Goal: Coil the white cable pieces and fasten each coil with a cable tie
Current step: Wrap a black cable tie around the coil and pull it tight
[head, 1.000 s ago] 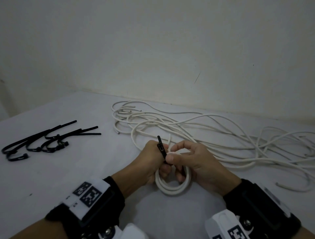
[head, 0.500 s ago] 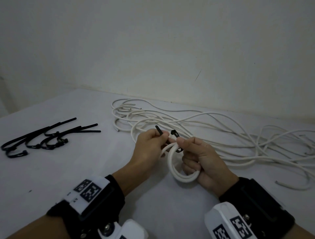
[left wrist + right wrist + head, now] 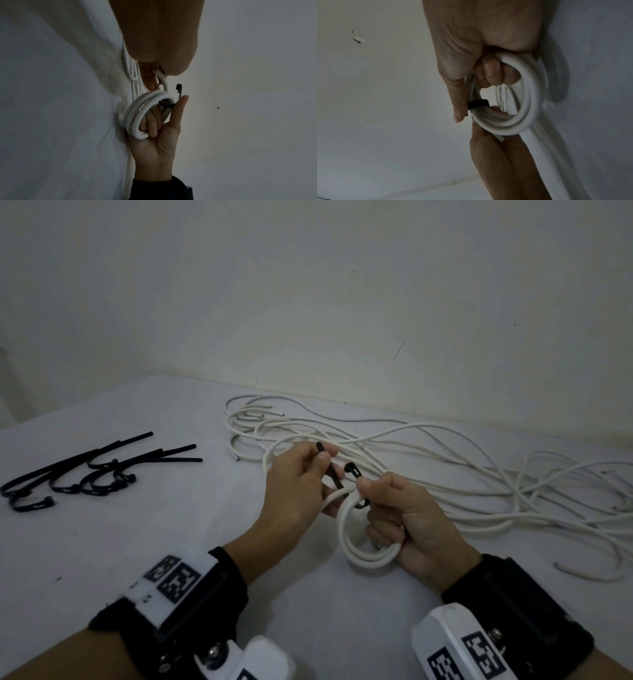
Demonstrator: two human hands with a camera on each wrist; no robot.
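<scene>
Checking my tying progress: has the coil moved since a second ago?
Yes. The coil has shifted right, away from the spare cable ties.

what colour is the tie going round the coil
Black. The cable tie wraps the white coil and shows best in the head view.

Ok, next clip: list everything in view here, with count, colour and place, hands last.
coil: one, white, held above the table
tie: one, black, looped around the coil's top, ends not joined
loose cable: several pieces, white, spread on the table behind the hands
spare ties: a bunch, black, far left on the table
table: one, white
wall: pale, behind the table
left hand: pinches the tie's tail
right hand: grips the coil, thumb by the tie's head
</scene>
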